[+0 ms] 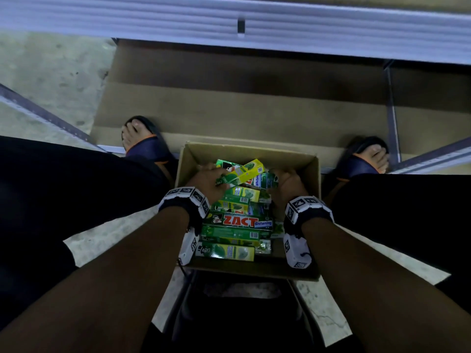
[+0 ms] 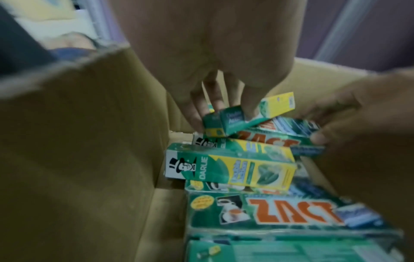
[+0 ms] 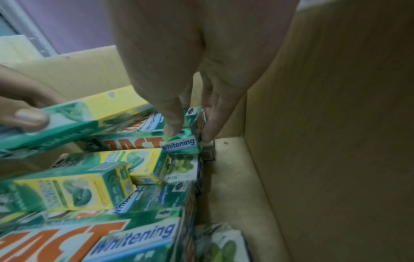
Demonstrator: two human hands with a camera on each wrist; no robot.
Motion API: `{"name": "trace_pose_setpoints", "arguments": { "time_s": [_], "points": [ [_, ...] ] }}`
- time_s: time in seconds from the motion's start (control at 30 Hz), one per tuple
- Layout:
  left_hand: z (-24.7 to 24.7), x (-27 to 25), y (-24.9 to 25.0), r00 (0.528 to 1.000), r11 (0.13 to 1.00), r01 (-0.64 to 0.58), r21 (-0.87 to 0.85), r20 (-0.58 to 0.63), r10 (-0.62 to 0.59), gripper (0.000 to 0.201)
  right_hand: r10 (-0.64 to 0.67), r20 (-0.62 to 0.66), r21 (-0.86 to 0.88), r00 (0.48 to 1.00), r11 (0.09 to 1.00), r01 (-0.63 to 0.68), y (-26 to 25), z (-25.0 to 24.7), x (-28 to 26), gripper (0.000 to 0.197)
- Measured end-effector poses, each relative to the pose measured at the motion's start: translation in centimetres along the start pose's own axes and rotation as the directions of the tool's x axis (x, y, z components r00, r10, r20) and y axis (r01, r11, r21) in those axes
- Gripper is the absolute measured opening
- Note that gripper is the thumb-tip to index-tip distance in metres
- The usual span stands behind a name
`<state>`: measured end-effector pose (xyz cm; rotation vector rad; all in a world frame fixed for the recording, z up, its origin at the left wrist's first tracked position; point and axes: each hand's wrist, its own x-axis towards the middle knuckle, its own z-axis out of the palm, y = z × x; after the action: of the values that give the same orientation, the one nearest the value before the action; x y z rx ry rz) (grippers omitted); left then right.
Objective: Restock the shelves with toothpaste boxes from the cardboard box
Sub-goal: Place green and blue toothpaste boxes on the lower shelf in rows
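Head view: our left hand (image 1: 209, 179) pinches a light, stiff Darlie box (image 1: 243, 171); our right hand (image 1: 286, 184) grips a Zact box (image 3: 143, 143) endwise.

lower toothpaste boxes (image 1: 230, 234) buried, print blurred

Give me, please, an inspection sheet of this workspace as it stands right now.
Surface: concrete floor, flattened cardboard sheet under the shelving.
Job's things: open cardboard box holding mixed Zact and Darlie toothpaste boxes.
Clutter: nothing seen.
Grippers: left hand grips a tilted Darlie box; right hand pinches the end of a Zact box.
Cables: thin lead by the left wrist camera.
Surroundings: metal shelf edge, sandalled feet.
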<state>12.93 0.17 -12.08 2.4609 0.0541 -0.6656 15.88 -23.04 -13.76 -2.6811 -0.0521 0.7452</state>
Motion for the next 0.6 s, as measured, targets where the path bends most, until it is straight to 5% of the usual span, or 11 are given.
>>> {"name": "trace_pose_setpoints", "arguments": {
  "time_s": [0.37, 0.6],
  "points": [
    [-1.4, -1.3, 0.9, 0.982, 0.979, 0.191, 0.066, 0.000, -0.191, 0.041, 0.042, 0.053, -0.016, 0.998, 0.999, -0.042, -0.7, -3.1, -2.7, 0.049],
    [-1.6, -3.2, 1.2, 0.939, 0.937, 0.344, -0.060, 0.019, -0.344, 0.035, 0.104, 0.052, -0.030, 0.993, 0.994, -0.103, -0.8, -3.6, -4.7, 0.045]
  ]
}}
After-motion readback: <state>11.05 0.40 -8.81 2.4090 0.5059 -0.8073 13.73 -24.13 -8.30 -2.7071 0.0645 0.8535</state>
